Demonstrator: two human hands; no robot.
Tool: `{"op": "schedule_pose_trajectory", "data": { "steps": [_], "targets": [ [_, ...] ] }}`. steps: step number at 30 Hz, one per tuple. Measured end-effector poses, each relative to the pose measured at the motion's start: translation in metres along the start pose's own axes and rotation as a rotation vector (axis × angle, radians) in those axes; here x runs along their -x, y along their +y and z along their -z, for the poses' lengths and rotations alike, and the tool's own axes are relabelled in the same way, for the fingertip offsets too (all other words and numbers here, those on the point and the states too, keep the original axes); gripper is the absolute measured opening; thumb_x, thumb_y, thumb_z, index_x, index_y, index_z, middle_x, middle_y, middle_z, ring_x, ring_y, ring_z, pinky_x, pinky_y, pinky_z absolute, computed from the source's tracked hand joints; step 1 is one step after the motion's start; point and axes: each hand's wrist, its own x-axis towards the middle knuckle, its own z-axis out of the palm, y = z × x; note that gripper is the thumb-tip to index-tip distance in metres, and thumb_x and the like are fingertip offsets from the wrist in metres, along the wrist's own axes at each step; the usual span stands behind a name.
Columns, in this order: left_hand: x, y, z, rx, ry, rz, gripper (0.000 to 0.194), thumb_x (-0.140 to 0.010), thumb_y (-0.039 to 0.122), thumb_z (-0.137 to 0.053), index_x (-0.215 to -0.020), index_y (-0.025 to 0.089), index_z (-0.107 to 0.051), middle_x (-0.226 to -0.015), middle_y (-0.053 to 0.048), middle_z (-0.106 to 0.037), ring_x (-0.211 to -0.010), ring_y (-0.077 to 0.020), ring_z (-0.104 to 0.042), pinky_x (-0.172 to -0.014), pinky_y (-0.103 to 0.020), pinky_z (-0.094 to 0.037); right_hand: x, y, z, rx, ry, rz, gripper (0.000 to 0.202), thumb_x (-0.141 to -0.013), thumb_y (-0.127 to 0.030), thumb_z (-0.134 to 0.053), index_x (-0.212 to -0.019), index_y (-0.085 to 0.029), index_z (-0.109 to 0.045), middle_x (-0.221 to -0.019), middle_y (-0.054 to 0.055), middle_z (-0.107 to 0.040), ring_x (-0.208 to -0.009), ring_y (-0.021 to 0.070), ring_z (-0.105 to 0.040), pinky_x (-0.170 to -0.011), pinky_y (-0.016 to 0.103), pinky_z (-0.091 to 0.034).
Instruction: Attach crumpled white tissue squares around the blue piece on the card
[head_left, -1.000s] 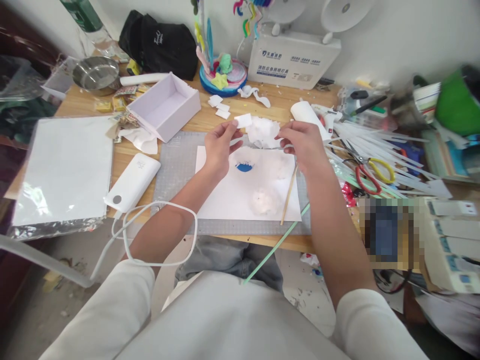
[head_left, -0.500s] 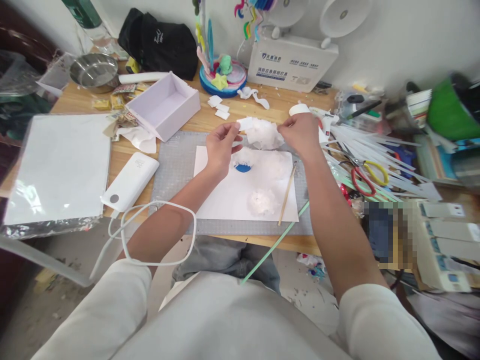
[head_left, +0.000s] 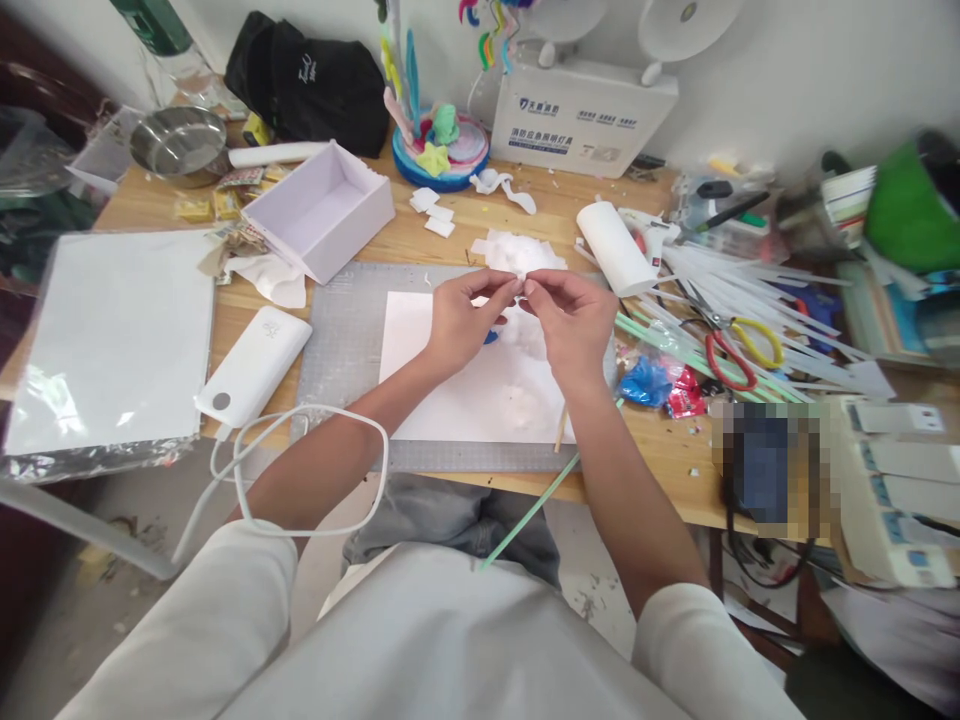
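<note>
My left hand (head_left: 466, 318) and my right hand (head_left: 576, 318) meet fingertip to fingertip over the paper. Thumbs and forefingers of both are closed on a small tuft of white cotton (head_left: 521, 278), mostly hidden by the fingers. Just beyond them lies a heap of white cotton (head_left: 517, 248). Beneath the hands, the white sheet of paper (head_left: 420, 400) carries a round fluffy white patch (head_left: 523, 402) and a blue patch (head_left: 491, 337), partly covered by my left hand. A thin wooden stick (head_left: 560, 430) lies at the paper's right side, partly behind my right forearm.
A grey cutting mat (head_left: 337, 340) lies under the paper. To the left are a white power bank (head_left: 255, 365) with a looped cable and an open lilac box (head_left: 352, 225). Rightward lie a white roll (head_left: 616, 248), scissors (head_left: 729, 358) and several pale strips (head_left: 720, 285).
My right hand has come left and nearer from the cotton heap to meet my left hand, which moved slightly right and nearer. The fingertips now join on the tuft.
</note>
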Motion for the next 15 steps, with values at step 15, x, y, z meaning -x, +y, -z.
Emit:
{"op": "schedule_pose_trajectory", "data": {
  "steps": [15],
  "targets": [
    [0.0015,0.0055,0.0007,-0.036,-0.019,-0.011,0.017,-0.086,0.033,-0.069,-0.089,0.018,-0.076,-0.087,-0.004,-0.075,-0.079,-0.0127,-0.071,-0.06,-0.019,-0.059,0.0045,0.0032,0.0027,-0.146,-0.033,-0.054,0.017,-0.078,-0.039,-0.079,-0.087,-0.025,-0.077,-0.085,0.0,-0.077,-0.079,0.0163,-0.074,-0.088,0.038,-0.064]
  ]
}}
